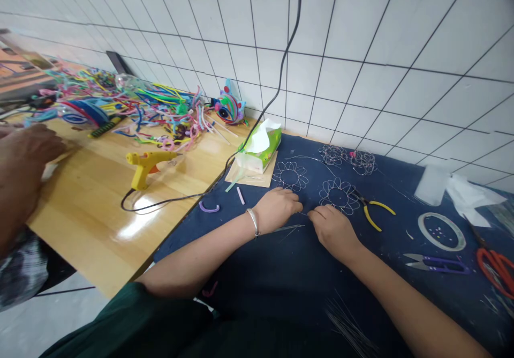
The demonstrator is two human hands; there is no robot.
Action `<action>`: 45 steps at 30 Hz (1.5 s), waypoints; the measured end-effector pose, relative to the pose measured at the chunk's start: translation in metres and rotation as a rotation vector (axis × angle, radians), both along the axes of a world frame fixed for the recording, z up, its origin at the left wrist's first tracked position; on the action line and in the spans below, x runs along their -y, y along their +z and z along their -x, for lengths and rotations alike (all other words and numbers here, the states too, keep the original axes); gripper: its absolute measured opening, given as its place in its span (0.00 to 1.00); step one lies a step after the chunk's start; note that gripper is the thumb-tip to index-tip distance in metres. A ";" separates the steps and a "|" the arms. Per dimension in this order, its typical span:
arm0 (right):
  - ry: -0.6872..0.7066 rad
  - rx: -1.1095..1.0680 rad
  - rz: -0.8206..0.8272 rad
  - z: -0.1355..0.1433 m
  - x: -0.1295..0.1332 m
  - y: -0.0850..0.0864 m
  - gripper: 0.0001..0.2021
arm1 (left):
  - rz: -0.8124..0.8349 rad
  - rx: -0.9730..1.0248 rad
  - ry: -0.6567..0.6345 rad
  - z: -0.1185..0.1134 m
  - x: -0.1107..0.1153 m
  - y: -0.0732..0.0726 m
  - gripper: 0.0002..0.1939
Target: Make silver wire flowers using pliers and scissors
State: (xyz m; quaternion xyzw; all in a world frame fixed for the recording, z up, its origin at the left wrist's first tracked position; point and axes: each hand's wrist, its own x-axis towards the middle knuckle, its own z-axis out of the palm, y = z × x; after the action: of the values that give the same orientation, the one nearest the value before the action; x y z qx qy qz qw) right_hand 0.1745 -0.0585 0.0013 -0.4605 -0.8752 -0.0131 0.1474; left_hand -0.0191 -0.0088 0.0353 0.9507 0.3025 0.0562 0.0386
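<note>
Head view: left fingers (296, 202) and right fingers (315, 215) pinch thin wire (304, 214) near looped rosettes (339, 195).

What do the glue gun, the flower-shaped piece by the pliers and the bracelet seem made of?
Glue gun: probably plastic, from its smooth, glossy yellow body.
Flower-shaped piece: thin, bare wire, apparently metal, in open loops.
Bracelet: likely polished metal, silvery with bright highlights.
</note>
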 end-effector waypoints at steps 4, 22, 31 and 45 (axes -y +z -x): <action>-0.010 -0.065 0.019 -0.001 -0.001 -0.001 0.11 | -0.027 -0.008 -0.030 -0.001 0.004 0.005 0.06; -0.190 -0.517 0.237 -0.004 -0.006 0.009 0.07 | 0.119 0.264 0.104 -0.003 -0.003 -0.010 0.10; -0.311 -0.811 0.418 -0.008 -0.006 0.014 0.08 | 0.760 0.824 0.308 -0.014 -0.001 -0.025 0.06; -0.267 -1.126 0.812 -0.009 -0.011 0.016 0.08 | 1.135 1.032 0.344 -0.021 0.005 -0.032 0.08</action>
State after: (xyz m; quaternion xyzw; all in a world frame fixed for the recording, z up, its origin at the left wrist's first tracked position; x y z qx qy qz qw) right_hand 0.1837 -0.0472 0.0176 -0.5194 -0.5376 0.5366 0.3915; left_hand 0.0023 -0.0143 0.0031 0.5792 0.3716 0.3326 0.6449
